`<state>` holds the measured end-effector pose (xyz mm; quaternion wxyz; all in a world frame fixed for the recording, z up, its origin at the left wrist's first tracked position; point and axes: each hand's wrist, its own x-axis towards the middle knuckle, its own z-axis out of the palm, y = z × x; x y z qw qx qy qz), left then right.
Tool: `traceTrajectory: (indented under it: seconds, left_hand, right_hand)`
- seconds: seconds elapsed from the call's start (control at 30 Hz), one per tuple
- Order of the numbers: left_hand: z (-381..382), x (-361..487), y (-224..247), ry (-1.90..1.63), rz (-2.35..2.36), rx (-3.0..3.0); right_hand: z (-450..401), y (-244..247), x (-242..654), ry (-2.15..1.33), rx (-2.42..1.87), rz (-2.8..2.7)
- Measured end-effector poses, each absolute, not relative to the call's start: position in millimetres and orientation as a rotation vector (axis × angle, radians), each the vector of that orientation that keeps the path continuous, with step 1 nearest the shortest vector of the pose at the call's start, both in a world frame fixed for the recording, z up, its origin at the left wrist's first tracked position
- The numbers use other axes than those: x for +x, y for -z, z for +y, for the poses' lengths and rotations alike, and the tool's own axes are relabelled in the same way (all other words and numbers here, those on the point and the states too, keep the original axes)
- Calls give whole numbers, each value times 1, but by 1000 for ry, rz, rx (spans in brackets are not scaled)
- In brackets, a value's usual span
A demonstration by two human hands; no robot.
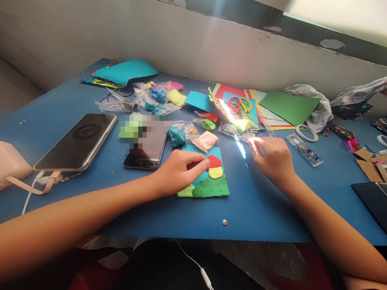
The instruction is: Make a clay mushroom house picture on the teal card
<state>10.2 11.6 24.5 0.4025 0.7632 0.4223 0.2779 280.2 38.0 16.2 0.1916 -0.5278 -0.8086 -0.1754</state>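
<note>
A light blue card (217, 152) lies on the table with flattened modelling clay on it. The clay makes a green mound (211, 187), a lime patch (185, 191), a yellow piece (215, 172) and a red cap-like piece (215, 161) above the yellow. My left hand (181, 172) is over the card's left side, thumb and forefinger pinched together beside the red clay; anything between them is hidden. To the right of the card, my right hand (273, 160) is also closed in a pinch, fingertips near a clear plastic case (231, 129). Glare obscures what those fingertips hold.
Two phones (78, 141) lie on the left, one plugged into a white cable. Behind the card are bags of coloured clay (177, 137), scissors (240, 105) and sheets of coloured paper (290, 106). A tape roll (306, 133) and a dark tablet-like object (371, 201) are on the right.
</note>
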Motion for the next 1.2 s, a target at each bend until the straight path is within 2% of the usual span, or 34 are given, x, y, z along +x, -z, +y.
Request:
traceTrajectory:
  seconds: [0.17, 0.4, 0.6, 0.87, 1.2]
  left_hand:
    - [11, 9, -28, -692, 1078, 1931]
    - [14, 11, -28, -693, 1082, 1952]
    - [15, 11, -30, -684, 1118, 1957]
    - [17, 10, -32, -685, 1179, 1975]
    - [17, 6, -24, -748, 1134, 1952]
  right_hand:
    - [57, -10, 293, 231, -1341, -2291]
    - [85, 1, 296, 313, -1330, -2436]
    - [83, -14, 284, 332, -1511, -2572]
    - [53, -48, 283, -91, -1924, -2431]
    - [22, -48, 257, 26, -1902, -2693]
